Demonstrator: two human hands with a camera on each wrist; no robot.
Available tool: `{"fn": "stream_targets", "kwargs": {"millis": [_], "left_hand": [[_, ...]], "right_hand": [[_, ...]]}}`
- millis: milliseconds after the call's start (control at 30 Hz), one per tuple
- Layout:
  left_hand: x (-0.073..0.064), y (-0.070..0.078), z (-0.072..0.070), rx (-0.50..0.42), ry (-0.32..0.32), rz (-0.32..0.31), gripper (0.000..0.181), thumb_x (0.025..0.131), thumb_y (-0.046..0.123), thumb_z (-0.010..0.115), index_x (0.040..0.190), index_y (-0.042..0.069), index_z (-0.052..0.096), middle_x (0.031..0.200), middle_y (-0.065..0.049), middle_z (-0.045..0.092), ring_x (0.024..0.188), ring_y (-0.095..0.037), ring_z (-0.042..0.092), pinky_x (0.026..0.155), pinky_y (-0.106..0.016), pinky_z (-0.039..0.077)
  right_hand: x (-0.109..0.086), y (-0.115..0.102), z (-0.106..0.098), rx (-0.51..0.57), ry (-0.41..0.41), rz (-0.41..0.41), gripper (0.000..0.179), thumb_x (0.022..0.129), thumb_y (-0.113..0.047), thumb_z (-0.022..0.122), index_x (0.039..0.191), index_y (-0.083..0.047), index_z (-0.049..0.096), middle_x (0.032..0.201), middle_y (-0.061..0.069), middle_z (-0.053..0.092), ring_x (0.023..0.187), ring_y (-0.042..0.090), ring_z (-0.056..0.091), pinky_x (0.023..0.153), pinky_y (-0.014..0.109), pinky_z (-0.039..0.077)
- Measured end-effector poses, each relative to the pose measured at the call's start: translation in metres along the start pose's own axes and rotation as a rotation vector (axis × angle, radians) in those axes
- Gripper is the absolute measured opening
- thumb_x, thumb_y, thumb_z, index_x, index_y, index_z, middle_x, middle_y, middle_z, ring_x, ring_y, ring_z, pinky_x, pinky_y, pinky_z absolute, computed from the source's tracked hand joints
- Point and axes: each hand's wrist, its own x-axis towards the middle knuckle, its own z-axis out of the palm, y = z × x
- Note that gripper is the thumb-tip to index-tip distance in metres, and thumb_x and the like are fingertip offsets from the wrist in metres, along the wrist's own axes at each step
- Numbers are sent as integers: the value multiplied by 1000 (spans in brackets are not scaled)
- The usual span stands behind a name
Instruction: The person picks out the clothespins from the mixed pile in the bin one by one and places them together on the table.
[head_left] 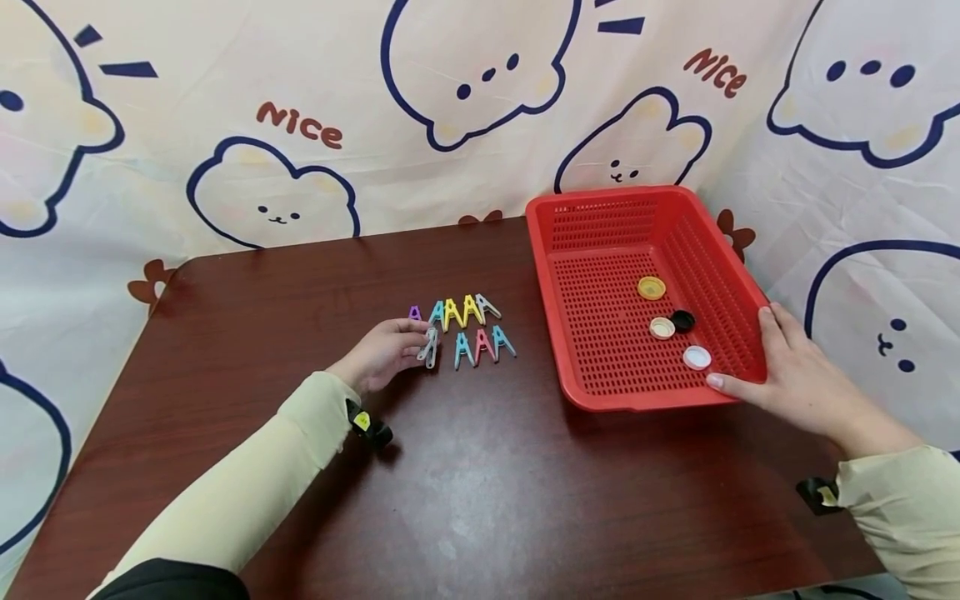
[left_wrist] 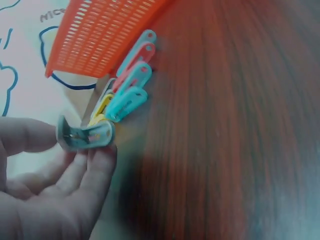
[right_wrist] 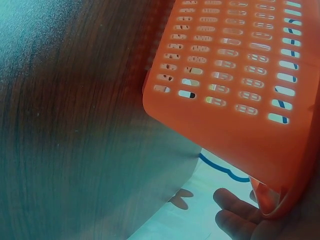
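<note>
My left hand (head_left: pixel 386 354) pinches a grey clothespin (head_left: pixel 429 348) between thumb and fingers, at the left end of the front row of clothespins. In the left wrist view the grey clothespin (left_wrist: pixel 85 136) is seen end-on between the fingertips. To its right stand a teal clothespin (head_left: pixel 463 351), a pink one (head_left: pixel 483 345) and a blue one (head_left: pixel 503 342). Behind them runs a second row with purple, teal, yellow and grey clothespins (head_left: pixel 487 306). My right hand (head_left: pixel 806 383) grips the near right corner of the red basket (head_left: pixel 551 308), thumb on the front rim.
Inside the basket lie a yellow cap (head_left: pixel 651 288), a cream cap (head_left: pixel 662 328), a black cap (head_left: pixel 682 321) and a white cap (head_left: pixel 697 357). The dark wooden table (head_left: pixel 480 492) meets a printed cloth (head_left: pixel 450 183) at the back and sides.
</note>
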Motion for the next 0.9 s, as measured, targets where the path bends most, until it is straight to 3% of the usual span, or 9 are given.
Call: {"fn": "stream_targets", "kwargs": {"millis": [133, 233, 567, 900], "left_hand": [[-1, 1, 2, 184, 81, -8, 41, 105, 1, 52, 144, -12, 46, 119, -15, 60, 91, -12, 62, 85, -28, 56], [0, 2, 5, 246, 127, -13, 40, 104, 3, 55, 142, -10, 50, 125, -19, 59, 98, -17, 62, 91, -33, 56], [2, 1, 11, 347, 180, 27, 37, 101, 7, 62, 134, -10, 55, 121, -21, 62, 101, -24, 66, 90, -37, 57], [2, 1, 14, 343, 173, 23, 40, 102, 6, 59, 138, -10, 52, 127, -26, 59, 108, -32, 66, 92, -38, 57]], "right_hand": [[-1, 0, -1, 0, 5, 3, 125, 89, -52, 75, 157, 11, -9, 156, 43, 2, 128, 63, 23, 90, 80, 40], [0, 0, -1, 1, 5, 7, 125, 89, -52, 75, 157, 11, -10, 156, 43, 2, 128, 64, 23, 89, 80, 41], [-1, 0, 0, -2, 6, 4, 125, 89, -52, 75, 157, 12, -8, 155, 44, 4, 127, 65, 24, 90, 80, 40], [-1, 0, 0, 1, 3, 6, 125, 88, -52, 76, 157, 12, -8, 155, 44, 3, 128, 65, 24, 90, 80, 40]]}}
